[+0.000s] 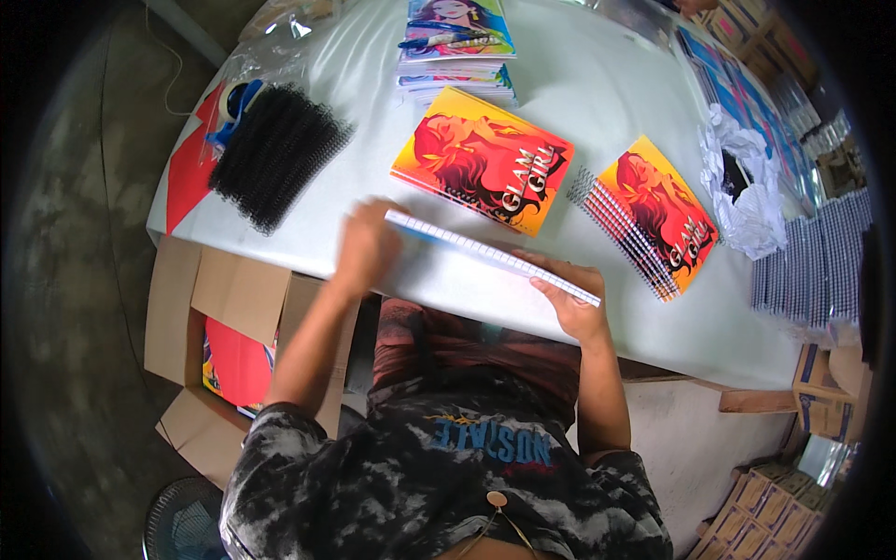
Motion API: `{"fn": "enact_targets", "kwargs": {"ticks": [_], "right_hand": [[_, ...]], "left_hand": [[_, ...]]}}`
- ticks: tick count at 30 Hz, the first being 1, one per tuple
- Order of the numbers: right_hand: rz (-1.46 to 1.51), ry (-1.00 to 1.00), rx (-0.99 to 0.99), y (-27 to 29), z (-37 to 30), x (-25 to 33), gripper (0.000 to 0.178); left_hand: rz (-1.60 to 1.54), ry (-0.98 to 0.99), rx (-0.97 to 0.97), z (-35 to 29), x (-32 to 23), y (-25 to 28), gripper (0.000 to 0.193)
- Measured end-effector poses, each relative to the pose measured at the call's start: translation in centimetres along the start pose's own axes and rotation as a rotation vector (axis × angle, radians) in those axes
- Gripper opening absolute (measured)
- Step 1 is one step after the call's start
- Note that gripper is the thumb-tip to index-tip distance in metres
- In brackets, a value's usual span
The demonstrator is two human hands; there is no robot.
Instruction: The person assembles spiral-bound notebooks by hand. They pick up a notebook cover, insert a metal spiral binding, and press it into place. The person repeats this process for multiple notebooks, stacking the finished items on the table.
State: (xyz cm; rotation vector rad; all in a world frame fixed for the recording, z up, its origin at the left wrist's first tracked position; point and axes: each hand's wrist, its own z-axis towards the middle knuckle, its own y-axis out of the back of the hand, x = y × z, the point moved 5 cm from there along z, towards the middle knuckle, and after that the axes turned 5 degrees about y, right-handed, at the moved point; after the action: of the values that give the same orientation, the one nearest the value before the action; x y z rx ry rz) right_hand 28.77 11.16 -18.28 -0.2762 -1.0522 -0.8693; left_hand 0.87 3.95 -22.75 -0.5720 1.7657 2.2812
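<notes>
An uncoiled notebook (485, 254) stands edge-on above the near side of the table, its white punched spine edge facing up. My right hand (576, 295) is closed round its right end, thumb on the near side. Beside its left end, my left hand (370, 245) is smeared by motion, and its fingers do not show clearly. Just beyond lies a stack of red and yellow covered notebooks (481, 159). To the right is a pile of similar notebooks (658, 215) with wire coils along their left edge. A heap of black spiral coils (275, 154) lies at the left.
A blue tape dispenser (238, 103) sits behind the coils. Pens (439, 39) rest on another notebook stack (457, 79) at the far side. Crumpled white plastic (747, 182) and bundled coiled notebooks (812, 266) are at the right. An open carton (238, 294) stands below left.
</notes>
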Motion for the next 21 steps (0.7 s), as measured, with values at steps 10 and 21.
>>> {"fn": "enact_targets", "kwargs": {"ticks": [10, 21], "right_hand": [[-0.017, -0.015, -0.117, 0.4, 0.1, 0.7, 0.028], [-0.036, -0.050, -0.124, 1.1, -0.5, 0.5, 0.025]], "left_hand": [[0.572, 0.425, -0.313, 0.4, 7.6, 6.4, 0.027], [0.628, 0.416, -0.390, 2.1, 9.8, 6.5, 0.023]]}}
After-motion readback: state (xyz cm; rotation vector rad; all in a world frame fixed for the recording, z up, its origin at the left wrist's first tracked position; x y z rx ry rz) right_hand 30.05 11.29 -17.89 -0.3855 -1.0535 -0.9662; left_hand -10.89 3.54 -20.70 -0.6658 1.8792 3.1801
